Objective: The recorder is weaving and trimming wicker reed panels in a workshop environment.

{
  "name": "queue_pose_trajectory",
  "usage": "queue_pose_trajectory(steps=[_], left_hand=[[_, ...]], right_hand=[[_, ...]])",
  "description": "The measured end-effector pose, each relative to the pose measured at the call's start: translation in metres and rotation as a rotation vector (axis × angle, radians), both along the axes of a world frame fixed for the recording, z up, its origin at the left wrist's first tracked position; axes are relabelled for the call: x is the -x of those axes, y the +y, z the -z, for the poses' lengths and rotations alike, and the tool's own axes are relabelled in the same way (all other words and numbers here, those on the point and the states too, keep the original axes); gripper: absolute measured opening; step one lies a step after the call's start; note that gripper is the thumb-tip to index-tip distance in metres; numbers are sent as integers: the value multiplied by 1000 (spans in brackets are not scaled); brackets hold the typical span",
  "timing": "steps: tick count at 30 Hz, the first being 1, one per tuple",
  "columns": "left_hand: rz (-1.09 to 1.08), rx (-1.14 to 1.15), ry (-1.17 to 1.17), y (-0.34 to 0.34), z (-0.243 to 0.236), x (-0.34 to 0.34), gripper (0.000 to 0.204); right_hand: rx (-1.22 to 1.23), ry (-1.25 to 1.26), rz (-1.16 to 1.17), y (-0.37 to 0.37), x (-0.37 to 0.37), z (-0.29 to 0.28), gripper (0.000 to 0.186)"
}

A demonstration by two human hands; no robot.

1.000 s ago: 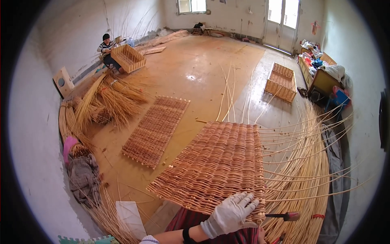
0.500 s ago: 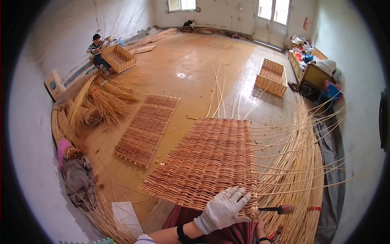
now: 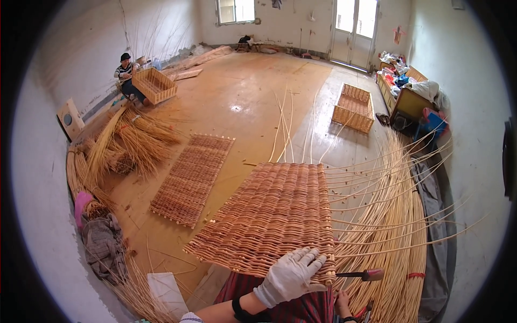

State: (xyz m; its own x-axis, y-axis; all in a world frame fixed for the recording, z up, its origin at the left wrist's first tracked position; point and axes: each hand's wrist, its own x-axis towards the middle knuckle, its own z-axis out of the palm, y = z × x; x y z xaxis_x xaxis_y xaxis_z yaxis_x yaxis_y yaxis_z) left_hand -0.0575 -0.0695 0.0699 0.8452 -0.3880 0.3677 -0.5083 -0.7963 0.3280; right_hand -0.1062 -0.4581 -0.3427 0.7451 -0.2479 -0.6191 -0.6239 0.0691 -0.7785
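Note:
My left hand [image 3: 291, 274], in a pale glove, lies with outstretched fingers on the near right corner of a reddish-brown woven panel [image 3: 269, 210], its thumb by the edge. Long pale rods [image 3: 398, 237] stick out from the panel's far and right sides. A dark tool with a wooden handle [image 3: 371, 274] juts out rightward beside that corner. Below it, my bare right hand [image 3: 341, 302] is partly hidden, fingers curled around something I cannot make out. Red-handled tool parts [image 3: 364, 311] show just right of that hand, partly out of view.
Another woven panel [image 3: 191, 180] lies on the floor, near rod bundles [image 3: 124, 145] and grey cloth [image 3: 102, 247]. A person [image 3: 126, 75] sits back left holding a basket [image 3: 156, 86]. Another basket [image 3: 353, 107] and a bag-laden wooden piece of furniture [image 3: 412, 91] stand at right.
The whole view has shifted, so the panel and room sit somewhat further left. My left hand stays on the corner; a little more of my right hand shows below the panel.

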Motion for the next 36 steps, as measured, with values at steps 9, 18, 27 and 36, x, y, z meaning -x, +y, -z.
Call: queue_pose_trajectory(steps=[9,18,27,36], left_hand=[[41,-42,53,-3,-7,-5,86],[139,-170,267,-1,-40,-23,94],[234,34,175,7,-21,-35,105],[168,-149,141,0,-4,-17,115]], right_hand=[[-112,-269,79,-12,-6,-66,23],[-1260,-552,523,0,-20,-260,28],[-808,-971,102,82,-78,-411,16],[-244,-790,-531,86,-58,-402,15]])
